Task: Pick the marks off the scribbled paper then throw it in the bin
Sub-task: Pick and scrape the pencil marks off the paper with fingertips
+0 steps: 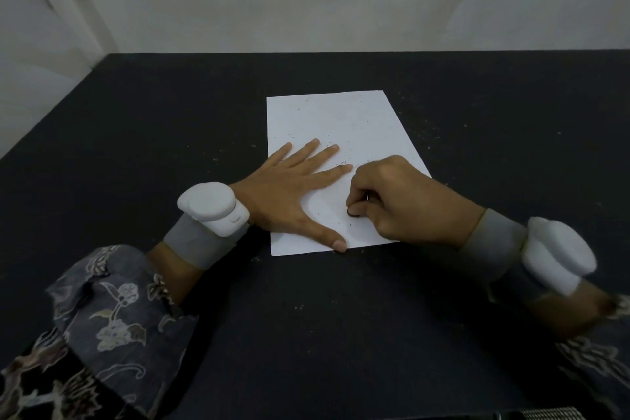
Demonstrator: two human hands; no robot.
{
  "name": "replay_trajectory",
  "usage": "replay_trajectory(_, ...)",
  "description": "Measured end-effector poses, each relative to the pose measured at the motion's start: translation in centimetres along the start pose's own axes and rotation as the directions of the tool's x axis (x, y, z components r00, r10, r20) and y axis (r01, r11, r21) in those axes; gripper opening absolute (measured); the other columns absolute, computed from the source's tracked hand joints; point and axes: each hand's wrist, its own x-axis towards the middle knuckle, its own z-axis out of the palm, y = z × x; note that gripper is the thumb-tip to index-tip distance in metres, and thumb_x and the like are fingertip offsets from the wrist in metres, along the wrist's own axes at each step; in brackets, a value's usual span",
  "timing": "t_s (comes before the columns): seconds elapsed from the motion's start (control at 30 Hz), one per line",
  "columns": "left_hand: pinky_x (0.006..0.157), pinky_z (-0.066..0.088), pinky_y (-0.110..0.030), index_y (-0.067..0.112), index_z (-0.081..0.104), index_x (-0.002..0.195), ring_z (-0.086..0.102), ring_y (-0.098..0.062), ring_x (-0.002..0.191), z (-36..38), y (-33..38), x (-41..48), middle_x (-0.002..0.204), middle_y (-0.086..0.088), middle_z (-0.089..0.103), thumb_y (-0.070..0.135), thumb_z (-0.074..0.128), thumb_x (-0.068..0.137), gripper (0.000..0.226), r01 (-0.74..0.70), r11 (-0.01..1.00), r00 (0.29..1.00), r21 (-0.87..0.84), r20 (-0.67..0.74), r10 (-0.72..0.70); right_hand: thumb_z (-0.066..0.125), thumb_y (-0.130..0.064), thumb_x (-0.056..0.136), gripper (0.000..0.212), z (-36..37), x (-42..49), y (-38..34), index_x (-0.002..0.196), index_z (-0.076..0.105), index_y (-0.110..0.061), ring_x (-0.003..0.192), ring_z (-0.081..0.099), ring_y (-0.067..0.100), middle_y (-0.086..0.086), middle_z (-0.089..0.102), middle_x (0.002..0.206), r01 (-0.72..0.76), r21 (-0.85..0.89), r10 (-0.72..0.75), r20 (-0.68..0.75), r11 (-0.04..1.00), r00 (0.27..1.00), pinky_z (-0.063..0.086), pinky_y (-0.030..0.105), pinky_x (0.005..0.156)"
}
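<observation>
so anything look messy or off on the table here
Small pale specks are strewn over the black table around the paper, and dark bits dot the sheet. The paper lies flat, slightly askew. No bin is in view.

I count one sheet of paper (341, 133) on one black table (170, 133). Two hands over it: left hand (289, 191), right hand (402, 201). Two grey wrist bands, each with one white device: left device (213, 206), right device (559, 254). Specks on the sheet: too small and many for me to count
</observation>
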Motion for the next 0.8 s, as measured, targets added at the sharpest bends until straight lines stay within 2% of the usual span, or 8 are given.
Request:
replay_trajectory(0.07, 0.116, -0.018, -0.043, 0.052, -0.023, 0.139, -0.036, -0.006, 0.138, 0.1, -0.1, 0.0, 0.154, 0.017, -0.031, 0.099, 0.027, 0.045, 0.116, 0.004, 1.0, 1.0, -0.003, -0.003, -0.004, 0.063, -0.009, 0.086, 0.007, 0.2, 0.3, 0.1, 0.082, 0.068, -0.01, 0.076, 0.056, 0.009, -0.001, 0.064, 0.085, -0.005, -0.027, 0.004, -0.036, 1.0, 0.999, 0.048, 0.023, 0.07)
replay_trajectory(0.17, 0.116, -0.019, -0.042, 0.051, -0.018, 0.144, -0.035, -0.005, 0.138, 0.2, 0.0, -0.1, 0.154, 0.018, -0.03, 0.098, 0.029, 0.047, 0.117, -0.003, 1.0, 1.0, -0.01, -0.016, 0.003, 0.065, -0.012, 0.085, 0.005, 0.2, -0.5, -0.5, 0.083, 0.069, -0.012, 0.071, 0.053, 0.003, -0.008, 0.062, 0.08, 0.042, 0.005, -0.042, 0.072, 0.999, 0.997, 0.043, 0.011, 0.067)
replay_trajectory(0.23, 0.116, -0.02, -0.042, 0.052, -0.019, 0.143, -0.035, -0.006, 0.138, 0.2, 0.1, 0.0, 0.154, 0.018, -0.03, 0.098, 0.029, 0.047, 0.117, -0.01, 1.0, 1.0, -0.01, -0.009, 0.01, 0.065, -0.013, 0.085, 0.005, 0.0, -0.6, -0.3, 0.085, 0.07, -0.012, 0.07, 0.053, 0.002, -0.007, 0.063, 0.082, 0.046, 0.009, -0.046, 0.09, 0.999, 0.995, 0.04, 0.008, 0.065)
replay_trajectory(0.37, 0.116, -0.019, -0.042, 0.055, -0.025, 0.132, -0.036, -0.006, 0.138, 0.1, -0.1, 0.1, 0.153, 0.018, -0.031, 0.098, 0.028, 0.045, 0.111, 0.003, 1.0, 1.0, 0.001, -0.002, -0.003, 0.064, -0.008, 0.085, 0.006, -0.1, 0.1, 0.6, 0.083, 0.069, -0.008, 0.079, 0.057, 0.01, -0.003, 0.062, 0.084, 0.034, -0.034, -0.035, -0.018, 0.999, 0.999, 0.042, 0.012, 0.067)
replay_trajectory(0.53, 0.115, -0.02, -0.041, 0.052, -0.018, 0.143, -0.034, -0.006, 0.138, 0.1, -0.2, 0.1, 0.154, 0.018, -0.029, 0.098, 0.036, 0.05, 0.117, -0.007, 1.0, 1.0, -0.006, -0.014, 0.007, 0.065, -0.012, 0.085, 0.005, 0.2, -0.9, -0.4, 0.084, 0.069, -0.012, 0.077, 0.055, 0.006, -0.005, 0.064, 0.084, 0.096, 0.013, -0.097, 0.111, 0.995, 0.989, 0.045, 0.017, 0.07)
replay_trajectory(0.6, 0.116, -0.02, -0.042, 0.055, -0.024, 0.136, -0.035, -0.005, 0.138, 0.1, -0.1, 0.3, 0.153, 0.018, -0.031, 0.103, 0.028, 0.044, 0.117, -0.014, 1.0, 1.0, -0.001, -0.014, 0.014, 0.064, -0.01, 0.086, 0.005, -0.1, -0.3, 0.4, 0.084, 0.069, -0.009, 0.08, 0.057, 0.01, -0.002, 0.064, 0.086, 0.063, -0.02, -0.063, 0.034, 0.998, 0.997, 0.046, 0.019, 0.071)
replay_trajectory(0.67, 0.116, -0.019, -0.042, 0.057, -0.027, 0.129, -0.036, -0.005, 0.138, 0.1, -0.2, 0.3, 0.152, 0.019, -0.032, 0.105, 0.02, 0.038, 0.113, -0.01, 1.0, 1.0, -0.002, -0.017, 0.01, 0.064, -0.008, 0.086, 0.005, -0.3, 0.3, 0.8, 0.084, 0.068, -0.008, 0.079, 0.057, 0.011, -0.003, 0.062, 0.084, 0.038, -0.025, -0.039, -0.011, 0.999, 0.999, 0.042, 0.013, 0.067)
replay_trajectory(0.8, 0.116, -0.02, -0.041, 0.053, -0.02, 0.142, -0.035, -0.005, 0.138, 0.1, -0.1, 0.2, 0.154, 0.019, -0.029, 0.1, 0.031, 0.046, 0.118, -0.008, 1.0, 1.0, -0.001, -0.021, 0.008, 0.067, -0.01, 0.084, 0.004, -0.1, -0.8, 0.2, 0.085, 0.07, -0.012, 0.073, 0.058, 0.006, -0.007, 0.065, 0.082, 0.065, 0.056, -0.071, 0.111, 0.996, 0.991, 0.044, 0.011, 0.066)
